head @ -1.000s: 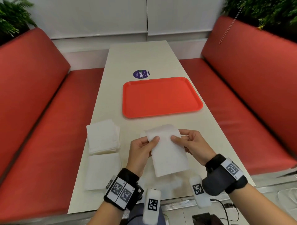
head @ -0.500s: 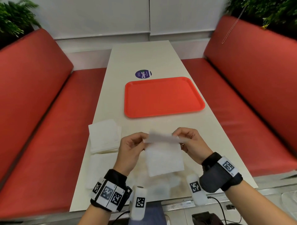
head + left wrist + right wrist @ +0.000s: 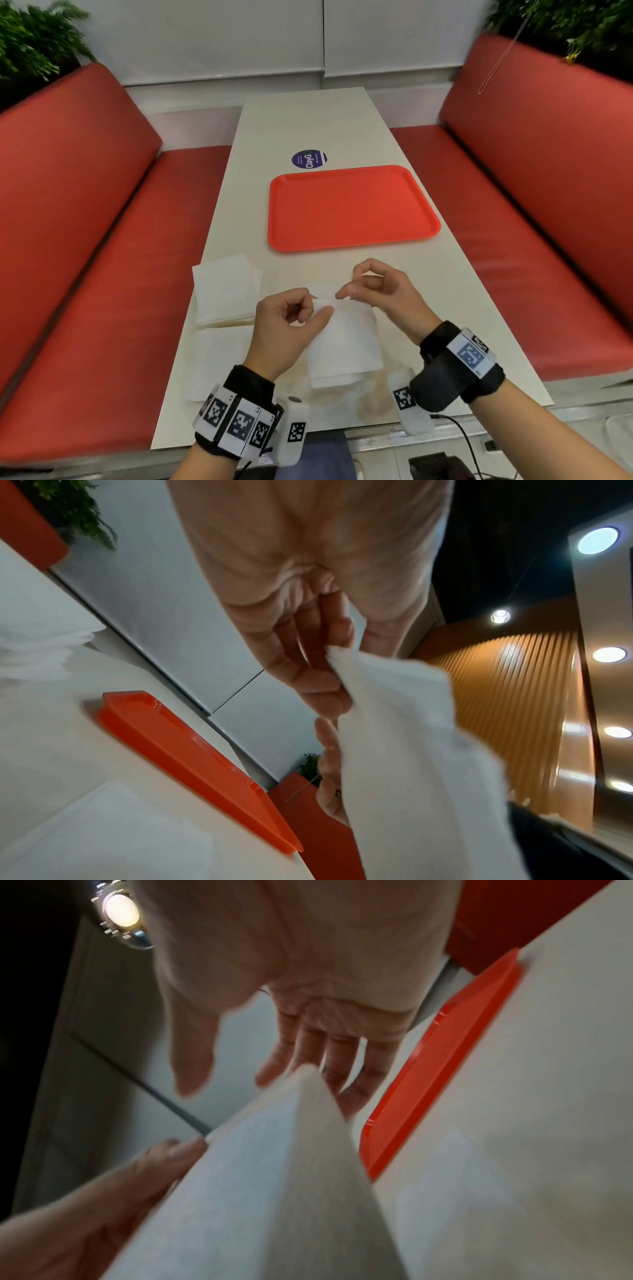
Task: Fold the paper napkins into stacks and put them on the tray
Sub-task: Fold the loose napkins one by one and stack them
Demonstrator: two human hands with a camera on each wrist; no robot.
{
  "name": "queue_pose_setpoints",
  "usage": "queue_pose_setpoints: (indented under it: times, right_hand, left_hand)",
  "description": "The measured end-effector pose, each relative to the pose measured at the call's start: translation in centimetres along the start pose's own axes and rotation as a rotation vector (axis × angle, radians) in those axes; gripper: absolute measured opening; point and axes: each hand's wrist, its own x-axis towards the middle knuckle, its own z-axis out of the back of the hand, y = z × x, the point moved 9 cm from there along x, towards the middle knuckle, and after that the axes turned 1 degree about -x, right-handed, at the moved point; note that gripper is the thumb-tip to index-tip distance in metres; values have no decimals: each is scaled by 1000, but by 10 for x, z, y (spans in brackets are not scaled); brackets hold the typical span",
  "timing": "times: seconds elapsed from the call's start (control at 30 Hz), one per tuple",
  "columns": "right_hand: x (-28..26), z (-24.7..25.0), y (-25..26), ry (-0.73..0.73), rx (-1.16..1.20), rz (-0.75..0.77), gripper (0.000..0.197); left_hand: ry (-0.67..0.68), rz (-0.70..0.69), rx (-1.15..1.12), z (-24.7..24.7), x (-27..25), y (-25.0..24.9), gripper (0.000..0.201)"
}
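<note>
A folded white napkin (image 3: 342,339) hangs above the near end of the pale counter (image 3: 308,120), held up at its top edge between the two hands. The left hand (image 3: 284,329) has its grip closed on the napkin's upper left corner, thumb against curled fingers; the left wrist view shows the paper pinched at the fingertips (image 3: 325,688) and draping down from there. The right hand (image 3: 380,294) is at the upper right corner, its thumb and forefinger bent toward each other with the other fingers curled loosely above; in the right wrist view the fingers (image 3: 308,1053) lie behind the top of the napkin and the thumb stands off from it, so whether this grip really has hold of the paper I cannot tell. The napkin's lower end hangs near the counter's near edge. To the left lies a stack of napkins (image 3: 226,291) with a flat sheet (image 3: 219,359) just nearer to the person. Farther along the counter, past the hands, sits the orange tray (image 3: 352,209), with nothing on it, and a round dark sticker (image 3: 309,159) lies just beyond its far left corner. Red benches (image 3: 85,240) run along both sides.
</note>
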Motion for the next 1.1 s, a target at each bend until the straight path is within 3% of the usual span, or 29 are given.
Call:
queue_pose_setpoints:
  times: [0.07, 0.2, 0.4, 0.47, 0.57, 0.7, 0.87, 0.97, 1.03, 1.1]
  right_hand:
    - [3, -11, -4, 54, -44, 0, 27]
    - [7, -27, -5, 126, -88, 2, 19]
    - [11, -49, -9, 130, -206, 1, 10]
    - [11, -62, -18, 192, -264, -40, 11]
    - [6, -83, -32, 348, -327, -93, 15]
    - [2, -111, -35, 459, -413, -85, 16]
    - [11, -142, 2, 358, -191, 7, 10]
    - [18, -156, 12, 367, -4, 7, 13]
    - [24, -158, 6, 341, 56, -17, 16]
    - [30, -157, -4, 310, 47, -9, 5]
  left_hand:
    - [17, -28, 44, -2, -2, -4, 44]
    - [11, -25, 60, 2, -6, -3, 40]
    - [-107, 124, 76, 31, -29, 16, 15]
    - [-159, 170, 88, 49, -42, 23, 10]
    - [-235, 231, 142, 85, -65, 30, 18]
    - [-218, 276, 290, 122, -86, 31, 13]
    - [-332, 110, 33, 161, -74, 5, 8]
    - [-428, 27, -132, 183, -69, -1, 32]
    - [-457, 29, -123, 188, -67, 2, 23]
    - [-436, 55, -85, 185, -66, 10, 9]
